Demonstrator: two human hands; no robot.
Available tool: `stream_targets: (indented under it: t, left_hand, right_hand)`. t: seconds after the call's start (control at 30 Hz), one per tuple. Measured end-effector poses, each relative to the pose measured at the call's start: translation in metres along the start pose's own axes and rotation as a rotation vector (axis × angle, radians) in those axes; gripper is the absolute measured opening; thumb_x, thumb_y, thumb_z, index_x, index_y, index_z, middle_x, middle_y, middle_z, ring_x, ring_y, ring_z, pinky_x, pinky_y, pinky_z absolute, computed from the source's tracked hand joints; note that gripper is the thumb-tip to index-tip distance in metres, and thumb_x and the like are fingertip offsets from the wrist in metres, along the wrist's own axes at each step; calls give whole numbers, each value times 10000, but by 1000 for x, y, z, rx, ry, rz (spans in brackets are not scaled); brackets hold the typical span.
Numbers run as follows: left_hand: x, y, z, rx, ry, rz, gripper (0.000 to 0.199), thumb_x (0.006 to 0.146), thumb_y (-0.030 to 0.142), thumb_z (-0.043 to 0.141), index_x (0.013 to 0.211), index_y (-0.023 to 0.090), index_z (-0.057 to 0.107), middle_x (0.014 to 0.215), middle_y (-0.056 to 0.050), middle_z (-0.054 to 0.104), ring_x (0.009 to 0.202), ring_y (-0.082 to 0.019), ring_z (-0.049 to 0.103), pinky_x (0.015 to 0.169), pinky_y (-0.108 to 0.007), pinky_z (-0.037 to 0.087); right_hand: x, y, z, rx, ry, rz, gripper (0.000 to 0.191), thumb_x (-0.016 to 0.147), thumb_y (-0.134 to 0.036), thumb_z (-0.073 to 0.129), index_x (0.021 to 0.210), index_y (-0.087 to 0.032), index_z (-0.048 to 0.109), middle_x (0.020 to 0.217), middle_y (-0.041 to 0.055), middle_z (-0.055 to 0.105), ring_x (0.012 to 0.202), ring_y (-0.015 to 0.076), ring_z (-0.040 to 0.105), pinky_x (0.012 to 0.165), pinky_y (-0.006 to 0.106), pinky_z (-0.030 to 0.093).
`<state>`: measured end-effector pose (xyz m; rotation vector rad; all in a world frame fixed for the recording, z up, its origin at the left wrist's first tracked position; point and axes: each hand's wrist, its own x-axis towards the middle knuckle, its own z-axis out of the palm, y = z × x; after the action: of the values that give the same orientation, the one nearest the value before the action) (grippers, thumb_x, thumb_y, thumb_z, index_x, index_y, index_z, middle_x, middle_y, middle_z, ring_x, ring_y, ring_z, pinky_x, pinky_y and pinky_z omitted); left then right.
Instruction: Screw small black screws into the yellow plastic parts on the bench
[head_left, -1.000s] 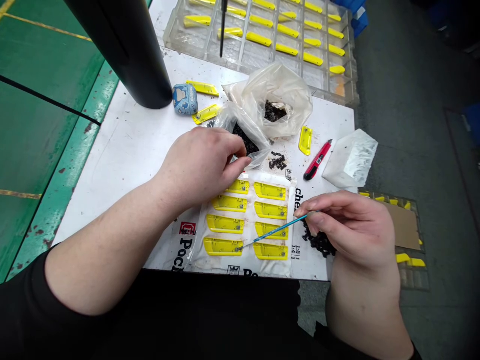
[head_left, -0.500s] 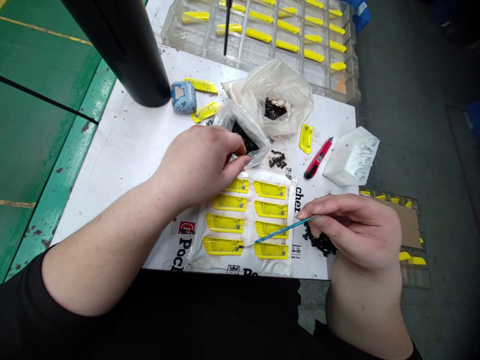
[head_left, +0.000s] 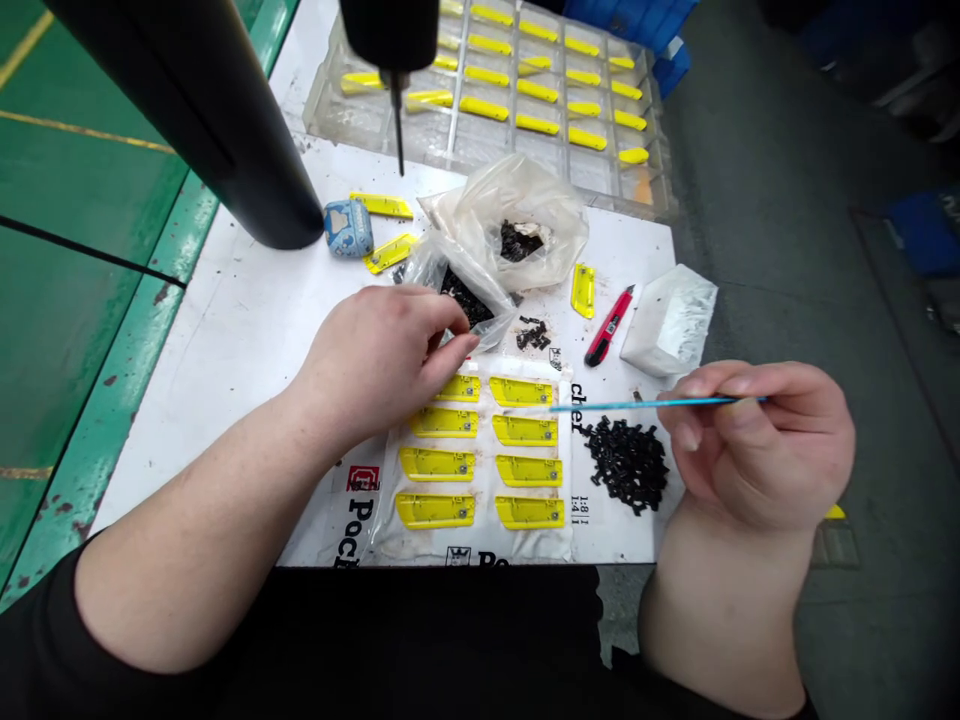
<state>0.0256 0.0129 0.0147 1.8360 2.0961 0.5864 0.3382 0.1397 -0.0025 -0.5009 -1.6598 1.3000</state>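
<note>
1. Right hand (head_left: 780, 440) grips a blue stick (head_left: 630, 405) between thumb and fingertips, the remaining fingers loosely curled.
2. Left hand (head_left: 382, 350) has thumb and forefinger drawn almost together at the near edge of a clear bag (head_left: 497, 328); whether they pinch the film or anything else, I cannot tell.
3. Over the last 0.5 s the stick's tip has come away from the right end of the lower-left yellow part (head_left: 435, 511) and swung up and right. It now shows across the gap between the top 2 parts of the right column; contact there is unclear.
4. My reading: whatever the tip was doing at that lower-left part is over, at least for the moment.
5. Right hand's shift has also bared more of the pile of black bits (head_left: 630, 465) just beside it.
6. Left hand keeps the same pose.
7. All 8 yellow parts (head_left: 529, 513) lie on a white pouch (head_left: 484, 485), 2 columns of 4, the top-left part partly covered by the left hand.
</note>
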Motion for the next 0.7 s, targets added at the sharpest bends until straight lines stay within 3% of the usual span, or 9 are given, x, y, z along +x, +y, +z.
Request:
stream_targets:
  t: [0.17,0.27,0.33,0.5,0.7]
  left_hand:
    - [-2,0,1,-11,-7,5,277,1046,440,618,1050,254,822,1031,-31,801,848,-217,698,748,-368,464]
    - [-4,2,3,-22,-4,30,274,1054,443,612,1038,258,814,1024,-17,798,825,-211,695,728,-364,469]
    - [-5,3,5,-39,-5,48,281,1061,451,606,1045,256,808,1031,-12,793,821,-206,696,721,-361,483]
    - [-10,9,14,-76,-44,159,306,1080,468,604,1114,241,806,1046,-39,768,895,-226,706,755,-378,540]
    - [-12,20,23,-99,-71,407,325,1092,443,617,1221,213,807,1215,-93,755,1091,-283,647,926,-455,577]
  right_hand:
    - [9,-2,-7,-226,396,-215,123,937,-304,915,957,-274,798,949,43,791,506,142,555,407,288,397]
    - [9,-4,-7,-334,577,-264,71,1003,-270,844,1012,-287,776,967,41,783,545,144,574,436,269,414]
    - [7,-4,-7,-299,567,-263,70,1002,-256,845,1024,-274,781,956,47,780,555,139,579,446,261,419]
    - [3,1,-7,-234,372,-80,133,969,-306,895,1045,-243,806,908,45,778,575,140,599,497,274,466]
    - [0,8,-5,-295,358,15,167,969,-335,910,1067,-241,814,904,27,772,600,123,620,529,244,491]
